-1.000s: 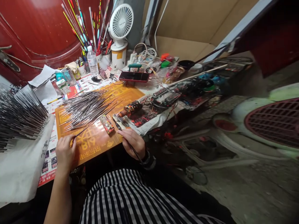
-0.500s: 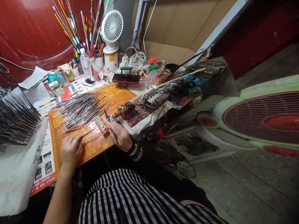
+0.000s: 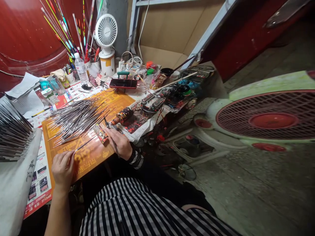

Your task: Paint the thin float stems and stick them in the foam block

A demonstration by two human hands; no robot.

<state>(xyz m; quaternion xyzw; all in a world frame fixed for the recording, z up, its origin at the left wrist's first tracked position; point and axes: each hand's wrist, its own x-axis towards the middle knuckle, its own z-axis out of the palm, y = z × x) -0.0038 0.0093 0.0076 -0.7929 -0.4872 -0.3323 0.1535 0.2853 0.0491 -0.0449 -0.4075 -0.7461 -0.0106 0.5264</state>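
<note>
My left hand (image 3: 63, 167) is at the near edge of the orange mat (image 3: 103, 156), its fingers pinched on one end of a thin dark stick (image 3: 86, 143). The stick points up and right towards a small paint-spotted block (image 3: 100, 133). My right hand (image 3: 119, 141) is closed round a slim dark tool (image 3: 113, 143) beside that block; its fingertips are close to the block's right side. Behind both hands a heap of thin grey sticks (image 3: 77, 118) lies on the mat.
A white foam block (image 3: 18, 183) full of upright dark sticks (image 3: 12, 131) stands at left. Behind are a phone (image 3: 123, 83), a small fan (image 3: 106, 31) and a bottle (image 3: 81, 68). A paint-stained board (image 3: 135, 124) lies right; a large fan (image 3: 268, 114) stands beyond.
The whole view has shifted, so the table sits farther left. My left hand has drawn back slightly from the block, with more of the stick showing. My right hand keeps its grip.
</note>
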